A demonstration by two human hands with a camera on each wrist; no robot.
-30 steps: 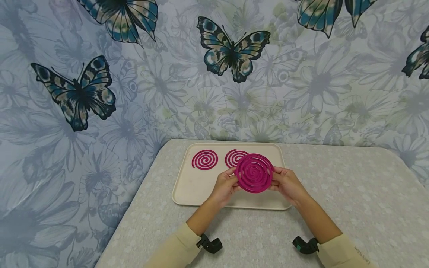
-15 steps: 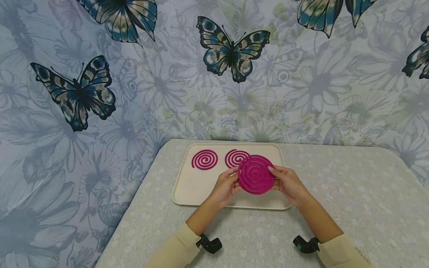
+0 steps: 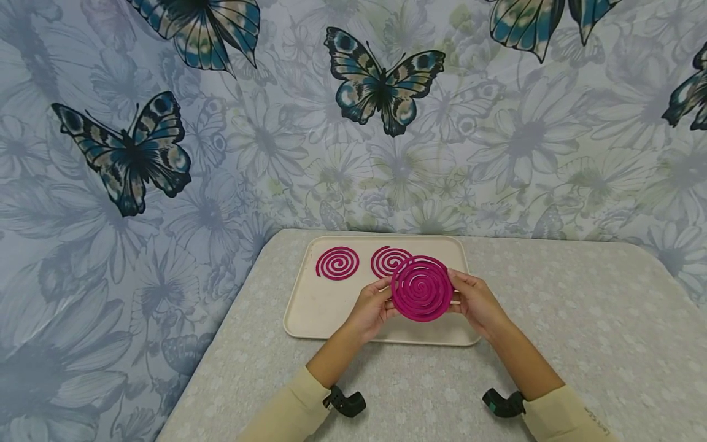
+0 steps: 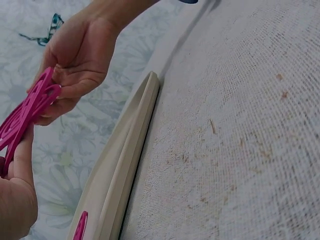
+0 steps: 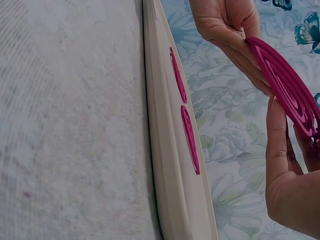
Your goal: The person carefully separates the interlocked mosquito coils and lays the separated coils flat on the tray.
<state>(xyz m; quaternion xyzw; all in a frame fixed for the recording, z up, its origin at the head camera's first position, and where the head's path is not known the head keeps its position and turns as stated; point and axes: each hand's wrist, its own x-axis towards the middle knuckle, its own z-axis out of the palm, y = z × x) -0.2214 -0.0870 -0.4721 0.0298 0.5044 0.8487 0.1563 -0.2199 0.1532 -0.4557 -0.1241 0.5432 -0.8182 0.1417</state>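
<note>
Between both hands, over the right part of a cream tray (image 3: 323,313), is a magenta mosquito coil (image 3: 421,289) that looks like a nested pair. My left hand (image 3: 368,310) pinches its left edge and my right hand (image 3: 476,305) its right edge. Edge-on in the left wrist view, the held coil (image 4: 29,111) shows two layers spread apart at one side. Two single mosquito coils lie flat at the tray's back: a left one (image 3: 337,264) and a right one (image 3: 382,263), partly hidden behind the held pair.
The tray lies on a table with a pale patterned cloth (image 3: 580,307). Behind stands a wall covering (image 3: 265,147) with flowers and butterflies. Black wrist cameras sit at the left cuff (image 3: 347,402) and the right cuff (image 3: 504,404).
The held coil has shifted slightly right and down. The right thumb came onto its face, then moved back to the upper right edge. The coils on the tray are unmoved.
</note>
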